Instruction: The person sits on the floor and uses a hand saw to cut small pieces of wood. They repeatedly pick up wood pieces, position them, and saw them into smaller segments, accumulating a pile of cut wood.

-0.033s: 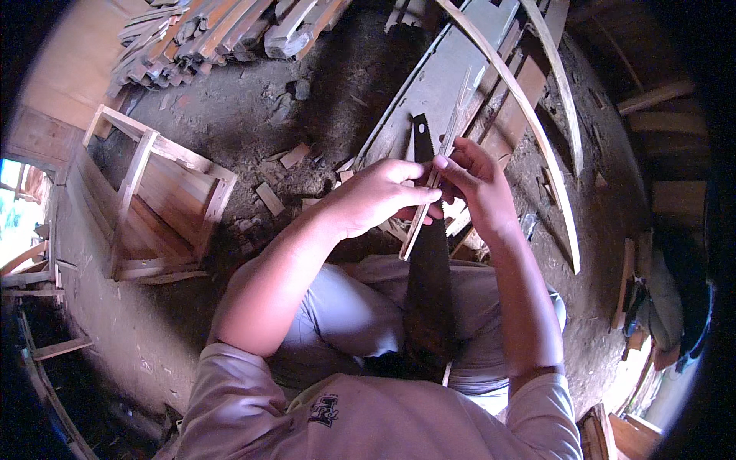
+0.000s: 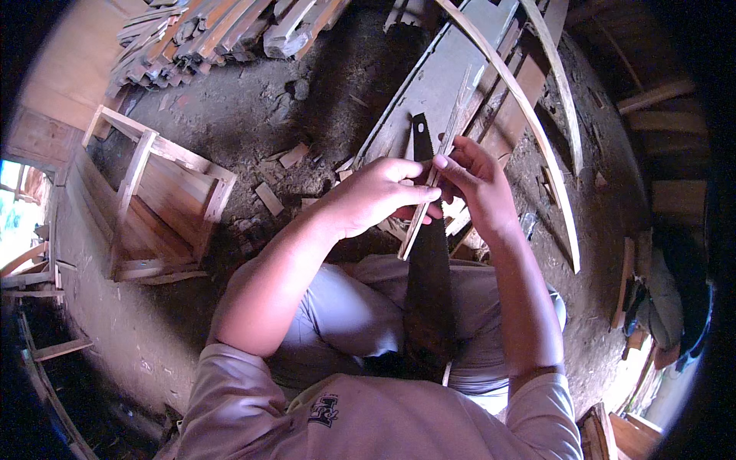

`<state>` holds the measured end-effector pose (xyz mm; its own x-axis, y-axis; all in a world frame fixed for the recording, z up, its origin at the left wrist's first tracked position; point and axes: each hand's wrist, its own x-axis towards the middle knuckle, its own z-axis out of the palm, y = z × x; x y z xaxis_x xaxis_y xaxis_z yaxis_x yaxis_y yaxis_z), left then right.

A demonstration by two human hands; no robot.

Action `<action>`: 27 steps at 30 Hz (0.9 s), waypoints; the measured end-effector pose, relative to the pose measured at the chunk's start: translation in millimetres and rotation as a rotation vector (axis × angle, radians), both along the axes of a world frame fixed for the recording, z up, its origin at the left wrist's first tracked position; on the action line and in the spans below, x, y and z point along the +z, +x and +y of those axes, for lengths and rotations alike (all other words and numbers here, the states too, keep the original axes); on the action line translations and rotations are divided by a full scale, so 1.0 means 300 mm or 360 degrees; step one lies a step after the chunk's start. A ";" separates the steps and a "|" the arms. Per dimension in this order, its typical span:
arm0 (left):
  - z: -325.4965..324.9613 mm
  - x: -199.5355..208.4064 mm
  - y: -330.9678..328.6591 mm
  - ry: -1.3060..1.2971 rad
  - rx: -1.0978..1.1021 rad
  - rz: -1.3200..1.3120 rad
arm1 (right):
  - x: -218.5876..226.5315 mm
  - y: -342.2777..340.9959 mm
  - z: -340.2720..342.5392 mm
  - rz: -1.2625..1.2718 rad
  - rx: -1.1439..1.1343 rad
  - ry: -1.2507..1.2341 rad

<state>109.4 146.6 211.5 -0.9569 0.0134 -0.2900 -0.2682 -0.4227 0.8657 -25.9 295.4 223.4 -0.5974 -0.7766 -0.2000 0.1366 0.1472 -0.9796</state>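
Both hands are closed on a thin, splintery wooden strip (image 2: pixel 415 232), tilted with its top leaning right. My left hand (image 2: pixel 381 193) pinches its lower half between thumb and fingers. Higher up, my right hand (image 2: pixel 481 182) grips it with thumb and fingertips. Behind the strip stands a handsaw (image 2: pixel 429 284) with a dark blade, its narrow tip and small hole pointing away from me. Its lower end lies between my legs, where the handle cannot be made out. Neither hand visibly holds the saw.
A wooden frame (image 2: pixel 138 172) stands at the left. Stacked timber (image 2: pixel 222 34) lies at the far left. A grey board (image 2: pixel 429 84) and long curved strips (image 2: pixel 529 107) extend ahead and right. Wood offcuts (image 2: pixel 269 198) litter the dirt floor.
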 end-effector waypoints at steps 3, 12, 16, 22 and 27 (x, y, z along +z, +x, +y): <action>0.006 0.030 -0.001 -0.0191 0.0048 0.0058 | -0.026 -0.012 0.006 -0.0015 -0.0084 -0.0034; 0.020 0.035 0.001 -0.0267 0.0062 0.0076 | 0.001 -0.011 0.011 -0.0057 -0.0035 0.0034; 0.019 0.039 -0.001 -0.0297 0.0040 0.0061 | 0.002 -0.005 0.010 -0.0037 -0.0071 0.0022; 0.023 0.024 -0.008 -0.0288 0.0030 0.0111 | 0.014 -0.002 0.010 -0.0162 -0.0037 -0.0017; 0.027 0.005 -0.007 -0.0307 0.0089 0.0179 | 0.027 0.003 0.007 -0.0388 0.0017 -0.0118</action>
